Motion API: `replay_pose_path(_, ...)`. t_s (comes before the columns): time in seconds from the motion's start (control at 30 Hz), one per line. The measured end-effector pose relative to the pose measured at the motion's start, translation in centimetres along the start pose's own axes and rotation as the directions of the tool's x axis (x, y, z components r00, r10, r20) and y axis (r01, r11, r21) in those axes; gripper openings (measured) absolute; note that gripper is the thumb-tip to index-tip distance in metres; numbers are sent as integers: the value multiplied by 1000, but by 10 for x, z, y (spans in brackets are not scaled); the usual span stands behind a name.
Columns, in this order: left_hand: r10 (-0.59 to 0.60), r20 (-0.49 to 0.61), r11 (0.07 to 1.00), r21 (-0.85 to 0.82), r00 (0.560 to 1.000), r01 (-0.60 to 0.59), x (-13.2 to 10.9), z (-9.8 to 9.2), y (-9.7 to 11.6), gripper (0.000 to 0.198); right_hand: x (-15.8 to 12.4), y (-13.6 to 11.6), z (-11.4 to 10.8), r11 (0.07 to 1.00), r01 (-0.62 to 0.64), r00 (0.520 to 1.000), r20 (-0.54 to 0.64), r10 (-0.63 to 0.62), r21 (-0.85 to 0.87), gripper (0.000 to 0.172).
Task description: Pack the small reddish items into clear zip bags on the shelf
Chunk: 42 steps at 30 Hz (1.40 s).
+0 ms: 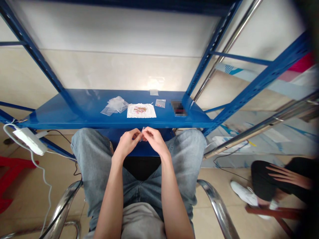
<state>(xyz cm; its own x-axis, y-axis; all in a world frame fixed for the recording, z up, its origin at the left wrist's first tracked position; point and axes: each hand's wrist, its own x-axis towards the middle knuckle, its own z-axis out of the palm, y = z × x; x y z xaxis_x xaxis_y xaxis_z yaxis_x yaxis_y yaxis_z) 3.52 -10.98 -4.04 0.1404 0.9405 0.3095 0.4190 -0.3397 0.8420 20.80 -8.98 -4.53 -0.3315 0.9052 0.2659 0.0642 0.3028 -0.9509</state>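
My left hand [129, 141] and my right hand [154, 138] meet just in front of the shelf's front edge, above my lap. Between their fingertips is a small clear plastic bag [143, 128], pinched from both sides and mostly hidden by the fingers. Past my hands, on the blue shelf [82, 114], lies a white cloth or paper [132, 113] with small pink and greenish pieces [141, 109] heaped on it. Left of it is a loose pile of clear plastic bags [114, 105]. To its right lies a small bag [160, 103] with tiny reddish things inside.
A blurred-out dark object [178, 108] lies at the shelf's right end, and a pale slip [154, 92] at its back edge. Blue metal posts [203, 56] frame the shelf. A white power strip [30, 141] with cables hangs at left. Another person's hand [286, 175] rests at right.
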Motion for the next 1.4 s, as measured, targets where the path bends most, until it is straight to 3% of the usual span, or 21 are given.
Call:
replay_pose_path(0.3,11,81,961,276,997,-33,-1,7,6,29,-2,-1,0,988,21,1000,-12,-23,-154,14)
replay_pose_path(0.5,-18,-174,871,480,985,101,0,9,5,24,-1,0,4,937,-75,980,-201,5,-342,18)
replay_pose_path(0.6,-33,-173,854,507,984,118,0,9,9,20,-1,4,8,942,-42,986,-166,-15,-332,2)
replay_pose_path(0.73,-51,-45,850,522,998,67,1,9,13,23,1,11,9,975,40,992,-107,-65,-217,33)
replay_pose_path(0.9,-33,-155,818,564,987,116,1,15,15,22,4,11,7,954,-49,931,-359,-63,-296,42)
replay_pose_path(0.97,-8,-174,827,553,985,105,0,20,18,22,4,9,9,956,-58,918,-392,-63,-288,38)
replay_pose_path(1.1,75,-204,910,415,976,17,2,26,21,26,6,9,11,998,-10,935,-355,-11,-56,14)
replay_pose_path(1.17,85,-311,970,244,947,-6,4,23,17,27,6,9,7,996,4,911,-411,32,86,14)
replay_pose_path(1.27,-47,-434,996,-89,900,8,8,14,3,26,4,6,-3,961,-8,898,-421,129,278,21)
replay_pose_path(1.4,-268,-232,883,-447,935,143,8,3,-15,48,1,-1,-12,896,-39,915,-344,209,442,28)
